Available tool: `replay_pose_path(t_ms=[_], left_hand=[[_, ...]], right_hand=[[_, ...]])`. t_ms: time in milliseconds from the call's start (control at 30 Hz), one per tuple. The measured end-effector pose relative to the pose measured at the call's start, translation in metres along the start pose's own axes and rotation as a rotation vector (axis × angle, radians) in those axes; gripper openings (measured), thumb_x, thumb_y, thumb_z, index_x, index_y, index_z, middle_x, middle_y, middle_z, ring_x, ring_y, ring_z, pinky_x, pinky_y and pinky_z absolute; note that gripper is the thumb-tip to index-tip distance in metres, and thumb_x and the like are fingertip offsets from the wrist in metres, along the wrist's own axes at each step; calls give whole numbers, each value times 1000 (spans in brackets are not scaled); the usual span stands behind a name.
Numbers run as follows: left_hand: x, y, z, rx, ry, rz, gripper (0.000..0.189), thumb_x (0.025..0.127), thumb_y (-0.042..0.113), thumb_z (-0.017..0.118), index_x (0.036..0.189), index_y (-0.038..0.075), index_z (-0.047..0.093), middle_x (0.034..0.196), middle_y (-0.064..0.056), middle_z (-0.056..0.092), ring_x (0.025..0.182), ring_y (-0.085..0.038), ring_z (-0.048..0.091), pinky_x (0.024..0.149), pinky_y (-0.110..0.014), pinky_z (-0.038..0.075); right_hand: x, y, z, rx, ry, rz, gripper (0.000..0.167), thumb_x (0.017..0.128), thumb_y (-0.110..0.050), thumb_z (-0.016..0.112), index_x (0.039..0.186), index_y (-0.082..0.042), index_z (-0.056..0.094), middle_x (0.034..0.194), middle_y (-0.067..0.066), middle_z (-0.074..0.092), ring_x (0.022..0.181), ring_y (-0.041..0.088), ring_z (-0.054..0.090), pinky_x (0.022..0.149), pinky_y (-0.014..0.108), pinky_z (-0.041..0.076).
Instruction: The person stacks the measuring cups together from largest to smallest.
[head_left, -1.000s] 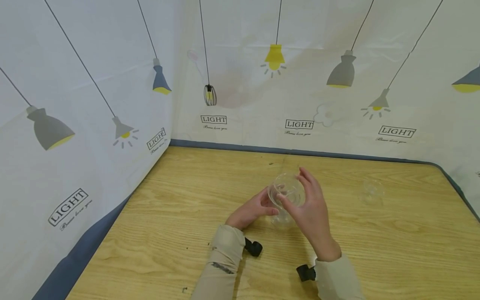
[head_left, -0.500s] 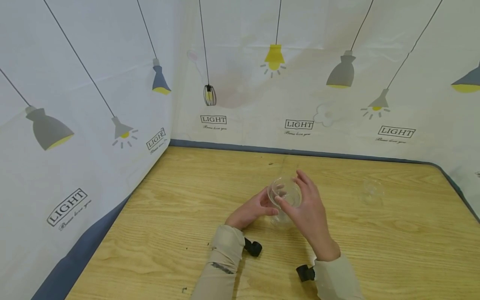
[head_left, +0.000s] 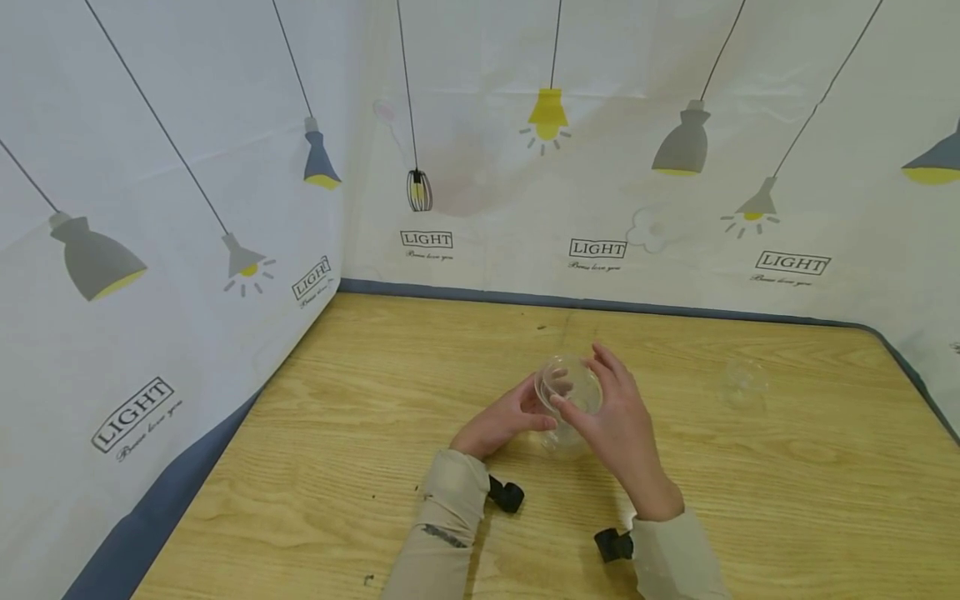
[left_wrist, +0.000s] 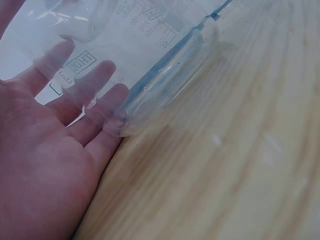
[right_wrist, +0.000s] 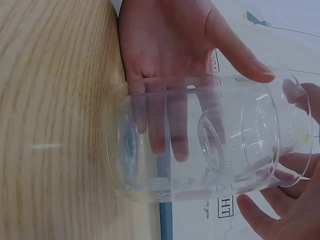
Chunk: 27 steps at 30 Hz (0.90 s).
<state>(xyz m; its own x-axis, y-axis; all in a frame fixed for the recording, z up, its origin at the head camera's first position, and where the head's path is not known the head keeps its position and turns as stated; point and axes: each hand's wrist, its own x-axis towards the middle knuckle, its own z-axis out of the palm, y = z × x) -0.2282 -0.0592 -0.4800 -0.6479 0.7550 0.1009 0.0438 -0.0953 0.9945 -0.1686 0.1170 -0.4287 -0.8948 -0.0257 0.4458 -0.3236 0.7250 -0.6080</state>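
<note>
A clear glass vessel [right_wrist: 180, 90] with printed volume marks stands upright on the table. Nested in its mouth is a clear cup [right_wrist: 285, 90], whose rounded bottom shows through the wall. My left hand [head_left: 504, 421] holds the vessel's side, thumb in front and fingers behind the glass, as the left wrist view also shows. With thumb and fingers my right hand [head_left: 621, 425] grips the cup by its upper edge. How far apart the two glass walls are is hard to tell through the transparency.
Another small clear glass piece [head_left: 744, 385], perhaps a lid, lies on the wooden table [head_left: 360, 417] to the right. A white printed cloth [head_left: 487, 167] with a blue edge screens the back and sides.
My right hand has come down slightly, and the cup sits a little lower in the vessel than a second ago. My left hand stays put.
</note>
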Motion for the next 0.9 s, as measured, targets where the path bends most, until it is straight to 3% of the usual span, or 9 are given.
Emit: replay_pose_path(t_ms=[233, 900], left_hand=[[1, -2, -1, 2, 17, -17, 75, 86, 3, 57, 140, 39, 18, 144, -4, 28, 130, -13, 26, 100, -29, 29], [1, 2, 2, -20, 8, 6, 74, 86, 1, 56, 141, 35, 18, 144, -11, 25, 132, -24, 22, 97, -31, 33]], right_hand=[[0, 1, -1, 3, -38, 27, 68, 74, -48, 67, 119, 1, 51, 139, 10, 33, 123, 31, 34, 89, 51, 37], [2, 4, -7, -10, -178, 135, 73, 76, -56, 59, 122, 0, 49, 141, 12, 28, 125, 33, 30, 91, 53, 34]])
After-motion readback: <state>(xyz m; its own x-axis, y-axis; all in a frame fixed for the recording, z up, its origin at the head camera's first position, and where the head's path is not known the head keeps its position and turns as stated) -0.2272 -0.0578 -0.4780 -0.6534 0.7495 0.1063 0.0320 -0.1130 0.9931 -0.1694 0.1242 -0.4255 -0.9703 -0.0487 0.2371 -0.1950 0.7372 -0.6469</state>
